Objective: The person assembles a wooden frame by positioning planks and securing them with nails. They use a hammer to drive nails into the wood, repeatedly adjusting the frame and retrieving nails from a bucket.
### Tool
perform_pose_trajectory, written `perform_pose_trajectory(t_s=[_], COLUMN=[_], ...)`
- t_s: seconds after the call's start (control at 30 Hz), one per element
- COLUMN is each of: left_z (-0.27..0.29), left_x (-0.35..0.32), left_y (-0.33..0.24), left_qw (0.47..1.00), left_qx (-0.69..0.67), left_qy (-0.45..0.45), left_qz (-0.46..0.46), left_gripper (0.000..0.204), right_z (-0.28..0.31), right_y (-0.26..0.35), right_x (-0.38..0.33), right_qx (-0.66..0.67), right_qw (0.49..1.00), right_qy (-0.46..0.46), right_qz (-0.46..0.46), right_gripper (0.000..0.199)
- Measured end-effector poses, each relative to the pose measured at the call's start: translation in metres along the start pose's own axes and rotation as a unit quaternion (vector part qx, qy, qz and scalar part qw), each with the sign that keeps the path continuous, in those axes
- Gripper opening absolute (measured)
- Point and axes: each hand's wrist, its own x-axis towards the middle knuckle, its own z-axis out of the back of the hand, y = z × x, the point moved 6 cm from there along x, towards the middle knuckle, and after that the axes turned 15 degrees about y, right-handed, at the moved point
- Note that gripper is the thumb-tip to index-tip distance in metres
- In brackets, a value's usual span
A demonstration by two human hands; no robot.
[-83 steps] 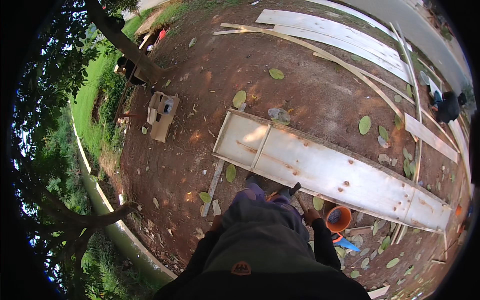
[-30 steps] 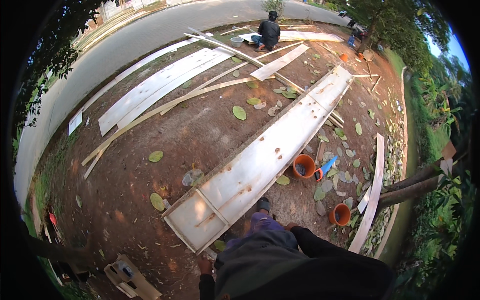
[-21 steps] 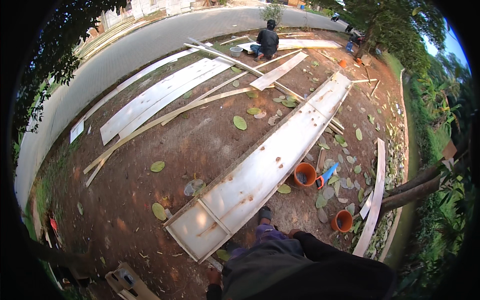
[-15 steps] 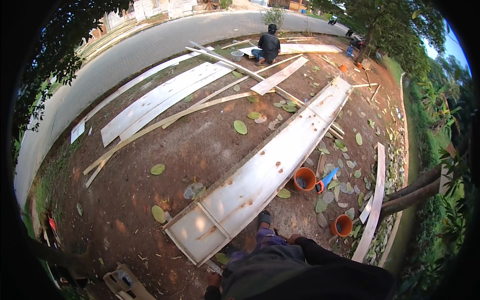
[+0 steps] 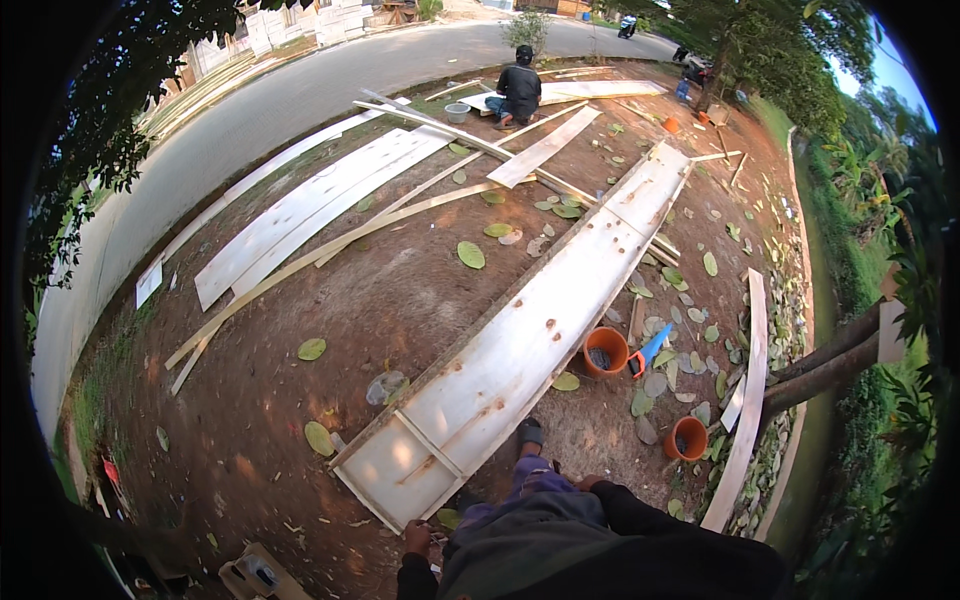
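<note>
A long shallow wooden panel (image 5: 530,330) with raised edge strips and a crosspiece lies diagonally on the ground before me. My left hand (image 5: 417,538) is beside its near corner, fingers curled; what they hold, if anything, is too small to make out. Close to my right thigh is my right hand (image 5: 592,482), low and partly covered by the dark sleeve, its fingers unclear. To the right of the panel stand an orange bucket (image 5: 622,345) with small dark contents and a blue handsaw (image 5: 652,347) with a dark handle. A second orange bucket (image 5: 670,440) sits nearer me.
Pale boards (image 5: 310,210) and long battens (image 5: 330,245) lie to the left. Farther off, a person (image 5: 519,90) in dark clothes crouches by a grey basin (image 5: 457,112). At right, a narrow plank (image 5: 745,400) lies near tree trunks (image 5: 825,385). Leaves litter the soil.
My left hand has moved up and slightly left, nearer the panel's corner. The view has shifted a little; the right hand stays by my thigh.
</note>
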Motion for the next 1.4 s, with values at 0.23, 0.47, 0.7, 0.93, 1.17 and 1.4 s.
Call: perform_pose_trajectory(t_s=[0.23,0.47,0.7,0.93,1.17,1.4], left_z=[0.014,0.012,0.062,0.008,0.053,0.018], left_x=[-0.012,-0.002,0.034,-0.016,-0.012,-0.001], left_y=[0.023,0.040,0.101,0.012,0.043,0.036], left_qw=[0.998,0.978,0.987,0.979,0.939,0.896], left_qx=[0.060,0.184,0.129,0.173,0.282,0.310], left_qy=[-0.021,-0.006,-0.053,-0.032,-0.027,0.029], left_qz=[-0.029,-0.101,-0.076,-0.105,-0.198,-0.316], left_gripper=[0.031,0.014,0.011,0.011,0.005,0.005], right_z=[-0.007,-0.009,-0.014,-0.011,-0.042,-0.061], right_y=[0.012,-0.006,0.022,0.006,0.026,-0.044], right_x=[-0.001,0.031,0.033,0.038,0.060,0.196], right_qx=[-0.029,-0.036,-0.041,-0.052,-0.065,-0.314], right_qw=[0.999,0.999,0.998,0.998,0.998,0.939], right_qy=[0.019,0.002,0.019,0.001,0.011,-0.141], right_qz=[0.010,0.006,0.044,0.025,0.025,-0.017], right_gripper=[0.071,0.069,0.067,0.071,0.072,0.082])
